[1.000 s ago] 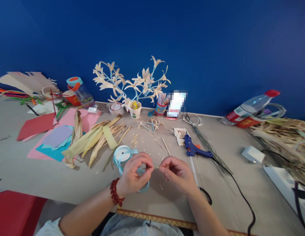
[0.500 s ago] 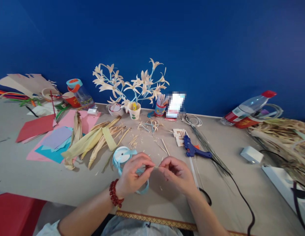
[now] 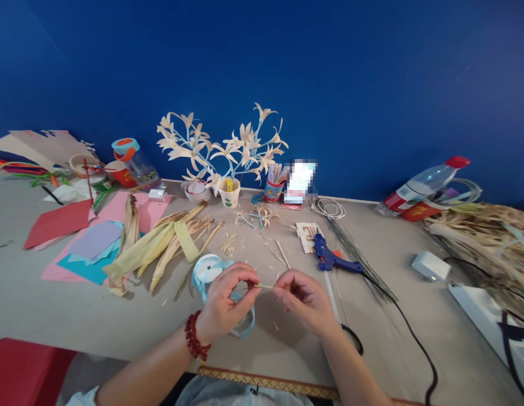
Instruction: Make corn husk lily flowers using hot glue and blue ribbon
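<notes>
Between my two hands a thin, pale strip (image 3: 267, 287) is stretched, likely plant fibre by its colour, though its kind is too small to be sure of. My left hand (image 3: 232, 293), with a red bead bracelet at the wrist, pinches its left end between thumb and forefinger. The right end sits in the closed fingertips of my right hand (image 3: 304, 299). Just behind my left hand lies a spool of light blue ribbon (image 3: 207, 268), its loose loops partly hidden under the hand. Beyond the hands are dried corn husks (image 3: 158, 248) and small husk scraps (image 3: 229, 242).
A blue glue gun (image 3: 335, 259) lies right of my hands, its black cord trailing to the front edge. Husk flowers on blue stems stand in a white cup (image 3: 229, 195). Coloured paper (image 3: 58, 223) lies left; a plastic bottle (image 3: 426, 186), charger (image 3: 431, 266) and power strip (image 3: 477, 310) lie right.
My left hand has drawn slightly leftward from the right one, so more of the pale strip shows between them. The whole view has shifted a little.
</notes>
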Demonstrator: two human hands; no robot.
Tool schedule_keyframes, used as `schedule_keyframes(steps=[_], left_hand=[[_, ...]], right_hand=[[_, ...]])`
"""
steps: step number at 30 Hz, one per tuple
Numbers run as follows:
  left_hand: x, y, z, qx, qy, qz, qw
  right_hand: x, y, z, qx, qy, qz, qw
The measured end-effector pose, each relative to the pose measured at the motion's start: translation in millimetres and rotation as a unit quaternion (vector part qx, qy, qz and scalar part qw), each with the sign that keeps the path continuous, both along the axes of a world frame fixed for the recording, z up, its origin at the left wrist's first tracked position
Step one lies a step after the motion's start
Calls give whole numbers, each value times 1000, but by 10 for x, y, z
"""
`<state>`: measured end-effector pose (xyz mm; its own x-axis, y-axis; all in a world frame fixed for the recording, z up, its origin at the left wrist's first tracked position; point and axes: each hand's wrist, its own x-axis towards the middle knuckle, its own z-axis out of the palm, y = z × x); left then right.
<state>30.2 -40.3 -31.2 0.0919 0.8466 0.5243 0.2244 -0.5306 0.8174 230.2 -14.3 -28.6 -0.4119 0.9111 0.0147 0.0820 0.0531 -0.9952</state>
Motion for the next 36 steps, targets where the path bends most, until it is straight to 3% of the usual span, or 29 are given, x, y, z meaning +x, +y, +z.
schedule_keyframes(steps=[6,17,36], left_hand=[[-10,0,25,8,40,-11,999],[7,8,35,1,50,32,998],[-12,-11,57,51,94,51,993]], right_hand=[[0,12,1,8,-1,3,1000],[-5,-1,36,21,-17,-14,1000],[-4,3,34,52,-8,-36,998]])
